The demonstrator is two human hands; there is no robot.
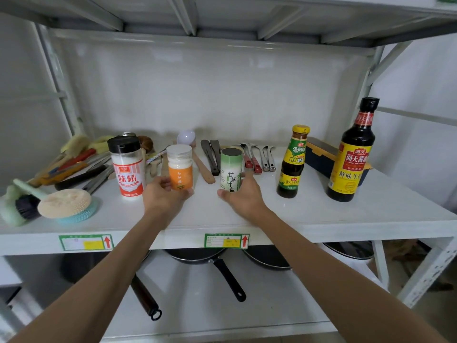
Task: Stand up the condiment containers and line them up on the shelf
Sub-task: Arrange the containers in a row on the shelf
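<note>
Five condiment containers stand upright in a row on the white shelf (321, 214). From the left: a red-labelled MSG shaker (127, 167) with a black cap, an orange-labelled sugar jar (179, 167), a green salt shaker (231, 169), a small sauce bottle (293, 162) with a yellow cap, and a tall dark soy sauce bottle (353, 154). My left hand (164, 196) wraps the base of the sugar jar. My right hand (243, 198) grips the lower part of the green salt shaker.
Brushes and a round scrubber (65, 205) lie at the shelf's left. Knives, wooden spatulas (210, 157) and spoons (265, 159) lie behind the containers. A dark blue box (319, 154) sits behind the bottles. Frying pans (197, 256) rest on the lower shelf.
</note>
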